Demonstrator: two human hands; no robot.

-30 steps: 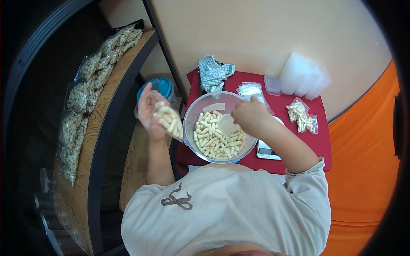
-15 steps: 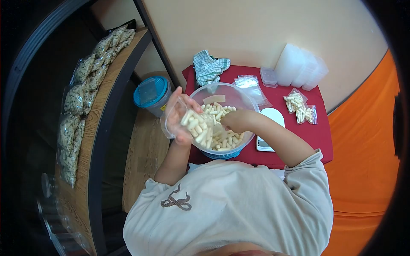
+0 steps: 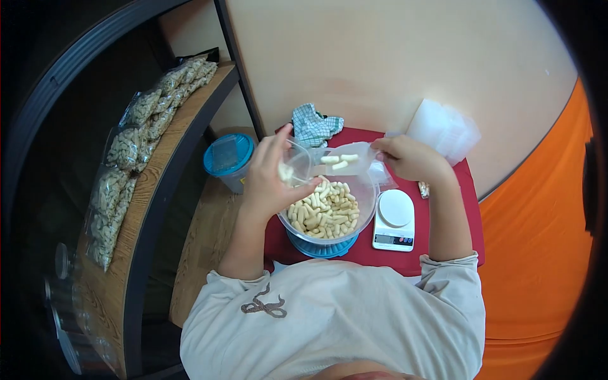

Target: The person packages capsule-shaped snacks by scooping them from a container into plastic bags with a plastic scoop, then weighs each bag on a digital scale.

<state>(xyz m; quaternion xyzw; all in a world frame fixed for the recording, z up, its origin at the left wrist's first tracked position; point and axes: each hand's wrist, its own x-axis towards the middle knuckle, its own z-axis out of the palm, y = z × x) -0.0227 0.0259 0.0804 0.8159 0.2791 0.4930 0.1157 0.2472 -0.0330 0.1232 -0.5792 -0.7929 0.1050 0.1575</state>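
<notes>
Above the left side of a large clear tub (image 3: 371, 201), my left hand (image 3: 269, 172) is wrapped round a clear plastic container (image 3: 303, 163) with some pale snack sticks inside. My right hand (image 3: 405, 155), over the tub's far right rim, pinches the end of a translucent plastic piece (image 3: 364, 158). A few snack sticks (image 3: 340, 159) show on or in that piece, which reaches toward the container. Many more pale finger-shaped snack sticks (image 3: 326, 212) fill the bottom of the tub. The tub stands on a blue base (image 3: 322, 247).
A white kitchen scale (image 3: 394, 221) sits right of the tub on the red tablecloth (image 3: 465, 221). Behind are a checked cloth (image 3: 315, 125) and stacked translucent containers (image 3: 443, 130). Filled snack bags (image 3: 130, 149) line the left shelf. A blue-lidded bucket (image 3: 228, 155) stands beyond it.
My right hand has come up out of the tub, moving back and right, with the translucent piece in it. My left hand has turned the container. The camera view has shifted slightly.
</notes>
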